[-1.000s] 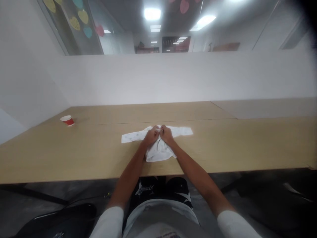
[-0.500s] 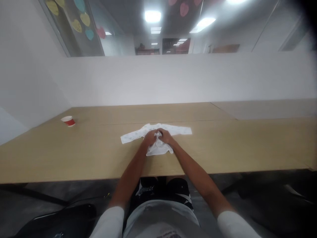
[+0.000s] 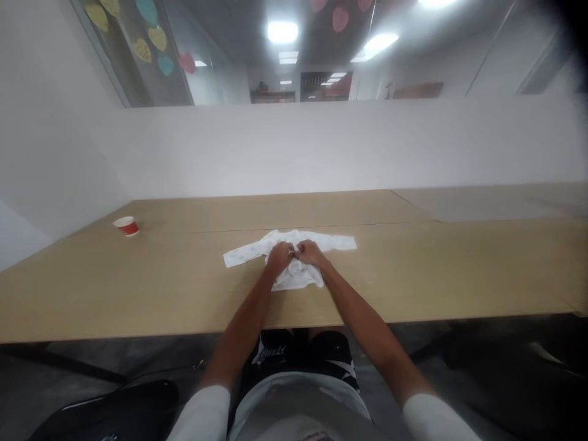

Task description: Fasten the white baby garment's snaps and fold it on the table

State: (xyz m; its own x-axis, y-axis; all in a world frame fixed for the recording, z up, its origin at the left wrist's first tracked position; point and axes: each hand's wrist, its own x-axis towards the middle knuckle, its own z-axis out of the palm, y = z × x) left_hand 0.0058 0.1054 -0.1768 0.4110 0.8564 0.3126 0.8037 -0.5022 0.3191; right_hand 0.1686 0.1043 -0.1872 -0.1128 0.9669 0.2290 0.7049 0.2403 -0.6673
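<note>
A small white long-sleeved shirt (image 3: 297, 282) with a faint print lies on the table, its sleeves spread to the left and right and its hem towards me. My left hand (image 3: 280, 256) is closed on the cloth at the middle of the shirt's front. Close beside it, my right hand (image 3: 309, 252) pinches the cloth too, the fingertips of both hands nearly meeting. The fabric between and below them is bunched. What exactly the fingertips grip is too small to make out, and the hands cover part of the shirt's middle.
A red and white paper cup (image 3: 127, 226) stands at the left of the wooden table (image 3: 436, 275). Behind the table rises a white wall (image 3: 275, 147) with a window above it. A black chair (image 3: 110, 410) is below the table at the left.
My hands have shifted slightly and lowered the bunched cloth between them; less of it sticks up between the fingers. The shirt's sleeves and the cup stay where they were.
</note>
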